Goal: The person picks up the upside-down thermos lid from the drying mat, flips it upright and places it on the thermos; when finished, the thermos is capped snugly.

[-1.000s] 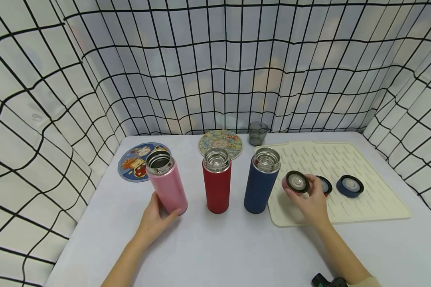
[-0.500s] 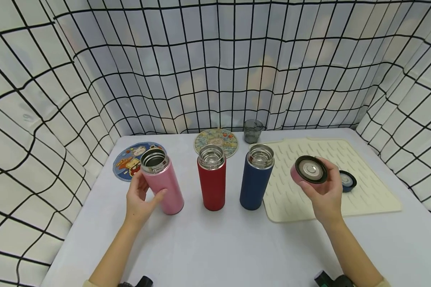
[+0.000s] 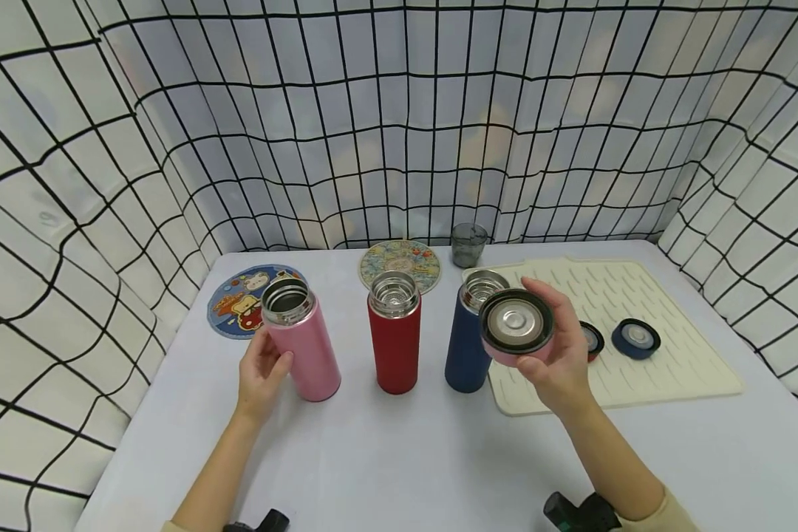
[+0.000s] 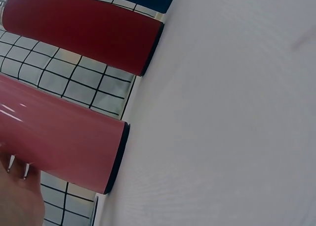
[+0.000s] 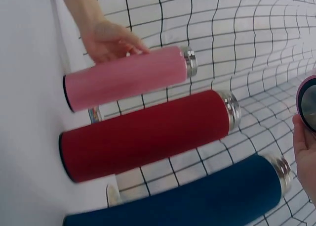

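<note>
My left hand (image 3: 259,380) grips the side of a pink thermos bottle (image 3: 309,351), which stands upright and uncapped on the table. In my right hand (image 3: 561,355) is a pink bottle lid (image 3: 515,325), held by its edge in the air with its black-ringed metal underside facing me. That lid overlaps a dark blue thermos bottle (image 3: 464,355) in the head view. Between the pink and blue bottles stands a red thermos bottle (image 3: 396,355). Both of these are uncapped too, their steel necks showing. The right wrist view shows my left fingers behind the pink bottle (image 5: 128,77).
A cream ribbed mat (image 3: 678,384) lies at the right, bearing a blue lid (image 3: 636,338) and a red lid (image 3: 593,341) partly hidden by my right hand. Behind are a blue cartoon coaster (image 3: 233,295), a patterned round coaster (image 3: 406,258) and a grey glass (image 3: 468,246). Black netting surrounds the table.
My right hand has lifted the pink lid off the mat area and brought it left, in front of the blue bottle. My left hand has moved higher on the pink bottle.
</note>
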A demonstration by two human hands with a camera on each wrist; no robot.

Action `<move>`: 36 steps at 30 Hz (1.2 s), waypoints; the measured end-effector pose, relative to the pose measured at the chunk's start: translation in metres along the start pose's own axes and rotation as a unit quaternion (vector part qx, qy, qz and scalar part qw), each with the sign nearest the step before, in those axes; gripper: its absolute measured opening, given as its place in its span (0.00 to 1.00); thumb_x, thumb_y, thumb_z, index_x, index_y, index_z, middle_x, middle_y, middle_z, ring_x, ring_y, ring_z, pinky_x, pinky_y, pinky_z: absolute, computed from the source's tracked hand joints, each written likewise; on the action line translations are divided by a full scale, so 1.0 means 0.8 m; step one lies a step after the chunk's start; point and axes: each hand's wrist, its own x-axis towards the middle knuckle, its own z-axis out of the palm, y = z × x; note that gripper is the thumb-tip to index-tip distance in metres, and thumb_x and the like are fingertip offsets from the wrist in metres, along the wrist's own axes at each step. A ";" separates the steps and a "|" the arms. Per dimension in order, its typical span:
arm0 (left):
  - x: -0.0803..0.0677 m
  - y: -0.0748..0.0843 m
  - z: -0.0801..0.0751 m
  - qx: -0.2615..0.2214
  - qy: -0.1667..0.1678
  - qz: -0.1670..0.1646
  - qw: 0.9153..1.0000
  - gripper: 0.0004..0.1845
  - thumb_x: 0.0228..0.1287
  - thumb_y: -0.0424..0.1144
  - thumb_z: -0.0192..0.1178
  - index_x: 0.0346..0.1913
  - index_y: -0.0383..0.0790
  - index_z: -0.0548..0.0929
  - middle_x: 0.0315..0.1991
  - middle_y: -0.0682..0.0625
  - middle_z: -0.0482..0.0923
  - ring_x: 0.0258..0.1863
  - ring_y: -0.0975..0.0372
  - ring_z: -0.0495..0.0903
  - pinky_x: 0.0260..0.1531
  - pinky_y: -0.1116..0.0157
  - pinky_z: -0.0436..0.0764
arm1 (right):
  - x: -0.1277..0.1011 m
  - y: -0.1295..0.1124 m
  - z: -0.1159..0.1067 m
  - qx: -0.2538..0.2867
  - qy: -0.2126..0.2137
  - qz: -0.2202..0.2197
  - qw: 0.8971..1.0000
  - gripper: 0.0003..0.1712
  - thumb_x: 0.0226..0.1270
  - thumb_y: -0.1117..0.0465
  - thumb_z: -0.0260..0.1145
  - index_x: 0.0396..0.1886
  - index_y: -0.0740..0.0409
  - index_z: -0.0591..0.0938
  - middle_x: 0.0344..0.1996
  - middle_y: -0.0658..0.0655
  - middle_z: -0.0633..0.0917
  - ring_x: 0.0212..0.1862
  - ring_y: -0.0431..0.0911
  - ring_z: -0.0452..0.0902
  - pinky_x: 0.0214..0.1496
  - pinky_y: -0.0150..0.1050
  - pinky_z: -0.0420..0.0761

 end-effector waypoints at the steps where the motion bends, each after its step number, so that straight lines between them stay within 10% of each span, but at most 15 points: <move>1: -0.001 0.000 -0.001 0.000 -0.002 -0.004 1.000 0.26 0.56 0.19 0.48 0.58 0.40 0.70 0.46 0.52 0.76 0.42 0.63 0.74 0.45 0.75 0.73 | 0.003 0.002 0.006 0.004 -0.003 -0.002 1.000 0.42 0.50 0.52 0.72 0.60 0.68 0.65 0.51 0.61 0.74 0.53 0.49 0.71 0.50 0.34 0.76; 13: -0.010 -0.006 -0.003 0.042 -0.017 -0.049 0.998 0.34 0.51 0.16 0.57 0.62 0.36 0.65 0.51 0.52 0.73 0.49 0.63 0.73 0.50 0.74 0.71 | 0.031 0.015 0.072 0.032 -0.057 0.029 0.997 0.36 0.50 0.58 0.73 0.56 0.61 0.65 0.52 0.60 0.73 0.53 0.52 0.69 0.44 0.37 0.79; 20: -0.011 -0.009 -0.001 0.054 -0.010 -0.068 0.996 0.30 0.54 0.19 0.57 0.60 0.38 0.66 0.49 0.54 0.74 0.47 0.63 0.73 0.49 0.74 0.72 | 0.056 0.031 0.109 -0.023 -0.095 0.065 0.993 0.38 0.51 0.57 0.72 0.57 0.67 0.64 0.52 0.61 0.71 0.50 0.55 0.69 0.43 0.41 0.79; 27: -0.014 -0.008 -0.001 0.100 -0.015 -0.093 0.991 0.28 0.60 0.25 0.56 0.63 0.36 0.62 0.51 0.56 0.71 0.49 0.65 0.72 0.50 0.75 0.70 | 0.078 0.028 0.146 -0.056 -0.162 0.076 0.982 0.38 0.44 0.80 0.68 0.57 0.69 0.64 0.50 0.62 0.70 0.47 0.51 0.72 0.48 0.44 0.78; 36: -0.016 -0.016 -0.005 0.068 -0.027 -0.069 0.995 0.26 0.62 0.31 0.56 0.63 0.39 0.63 0.48 0.54 0.72 0.46 0.65 0.72 0.47 0.75 0.72 | 0.100 0.035 0.179 -0.166 -0.204 0.037 0.964 0.35 0.48 0.69 0.71 0.58 0.68 0.67 0.52 0.59 0.70 0.54 0.44 0.65 0.53 0.34 0.74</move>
